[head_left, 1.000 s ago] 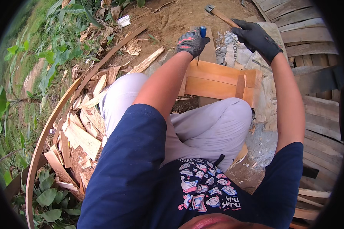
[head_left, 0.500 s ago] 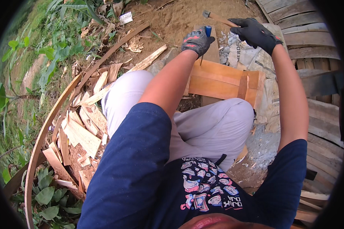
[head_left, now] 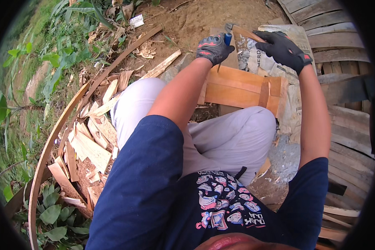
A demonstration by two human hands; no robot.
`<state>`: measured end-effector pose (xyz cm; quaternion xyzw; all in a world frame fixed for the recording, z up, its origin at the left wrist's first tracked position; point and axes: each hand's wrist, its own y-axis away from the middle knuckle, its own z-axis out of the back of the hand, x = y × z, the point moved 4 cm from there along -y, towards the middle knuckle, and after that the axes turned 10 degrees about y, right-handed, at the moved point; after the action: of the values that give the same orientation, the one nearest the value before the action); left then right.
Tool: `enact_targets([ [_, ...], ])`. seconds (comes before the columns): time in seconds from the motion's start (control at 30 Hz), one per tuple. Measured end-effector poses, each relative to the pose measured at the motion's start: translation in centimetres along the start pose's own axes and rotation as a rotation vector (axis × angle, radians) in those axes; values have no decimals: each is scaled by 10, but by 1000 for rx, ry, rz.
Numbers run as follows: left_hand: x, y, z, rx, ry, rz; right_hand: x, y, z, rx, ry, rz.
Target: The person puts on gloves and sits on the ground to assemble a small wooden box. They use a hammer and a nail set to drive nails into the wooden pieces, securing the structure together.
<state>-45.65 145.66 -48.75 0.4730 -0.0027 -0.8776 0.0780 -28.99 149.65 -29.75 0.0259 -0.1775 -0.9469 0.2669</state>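
My left hand (head_left: 213, 49), in a black and grey glove with red marks, is closed round an upright blue-handled tool (head_left: 228, 38). Its thin dark shaft comes out below the fist and meets the far edge of an orange-brown wooden panel (head_left: 233, 93); whether this is a chisel or a screwdriver I cannot tell. In my gloved right hand (head_left: 282, 49) is a hammer (head_left: 248, 33), gripped by its wooden handle. The hammer's metal head is beside the top of the blue handle. A darker strip crosses the panel near its right end. My knees are just this side of it.
Split wood pieces (head_left: 91, 146) lie in a heap on the left, beside long curved strips (head_left: 54, 139). Slatted wood (head_left: 337, 43) lines the right side. A printed paper sack (head_left: 291, 68) lies under my right hand, near grey powder (head_left: 281, 158). Green plants grow at far left.
The hammer has come down and nearer the top of the blue handle as my right hand lowered slightly. My left hand and the panel stay nearly where they were.
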Motion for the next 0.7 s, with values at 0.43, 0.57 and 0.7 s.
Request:
enact_targets([
  [0.43,5,36,8,25,-70,-18,26,92,-39,-214,-223,-101],
  [0.57,7,54,8,29,-51,10,30,103,-52,-212,-118,-115],
  [0.7,5,64,9,46,-18,-15,36,117,-75,-332,-124,-119],
])
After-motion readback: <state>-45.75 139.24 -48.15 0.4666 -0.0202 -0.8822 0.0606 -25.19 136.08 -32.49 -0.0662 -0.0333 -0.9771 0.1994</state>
